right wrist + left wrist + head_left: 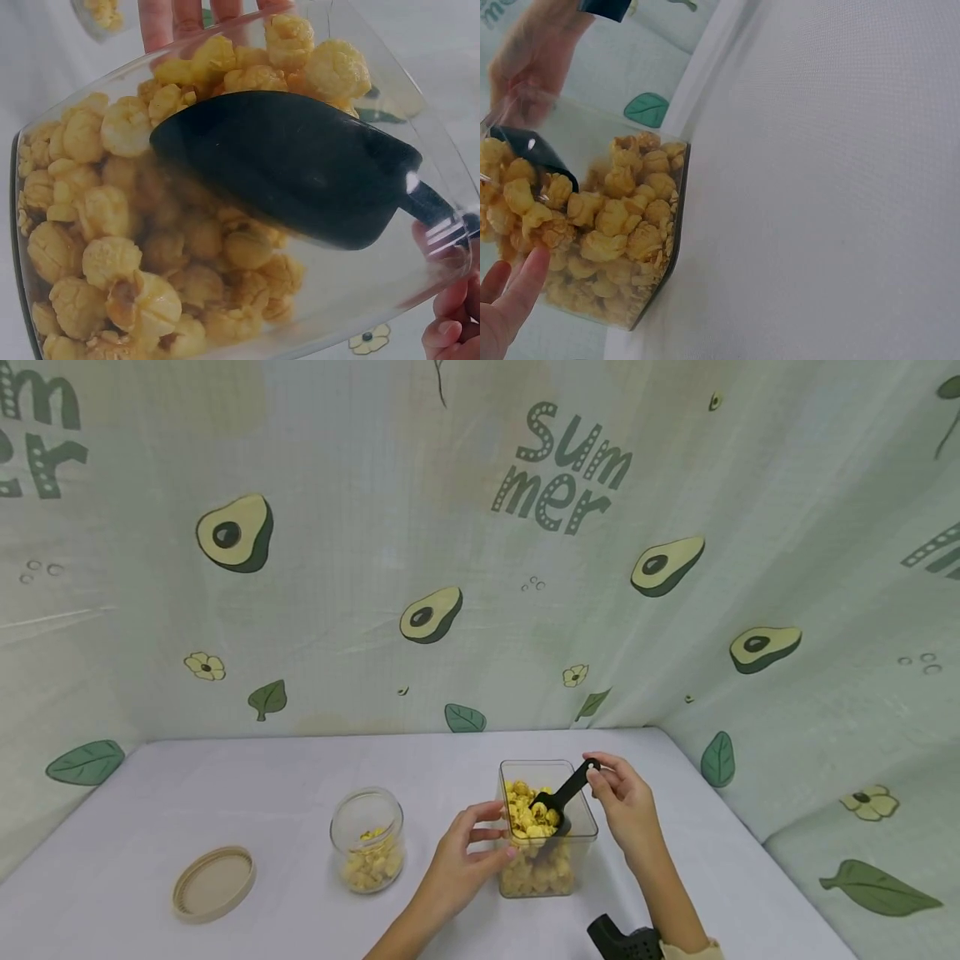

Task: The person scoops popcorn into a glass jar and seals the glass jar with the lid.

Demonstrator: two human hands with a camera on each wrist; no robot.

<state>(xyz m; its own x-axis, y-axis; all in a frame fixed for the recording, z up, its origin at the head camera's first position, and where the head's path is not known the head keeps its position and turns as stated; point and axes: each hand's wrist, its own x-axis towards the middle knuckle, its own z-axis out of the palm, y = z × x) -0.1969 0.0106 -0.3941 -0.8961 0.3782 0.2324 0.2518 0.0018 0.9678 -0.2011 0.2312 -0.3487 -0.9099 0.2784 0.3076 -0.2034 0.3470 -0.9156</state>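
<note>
A clear rectangular container (542, 769) stands on the table, partly filled with yellow popcorn (521, 797). My right hand (630, 814) pinches the handle end of a black scoop (572, 787) at the container's right rim. Inside, the scoop's bowl (277, 169) is tilted down into the popcorn, with several pieces at its edge. My left hand (467, 860) touches the container's left side, its fingers extended along the wall and the thumb toward the front. In the left wrist view only the left fingertips (532, 274) show, beside the popcorn-filled wall.
Left of the container stands a round clear jar (365, 831), uncovered, with some popcorn in its lower part. Farther left lies a round beige lid (213, 885). A printed curtain (337, 543) hangs behind the white table (285, 802).
</note>
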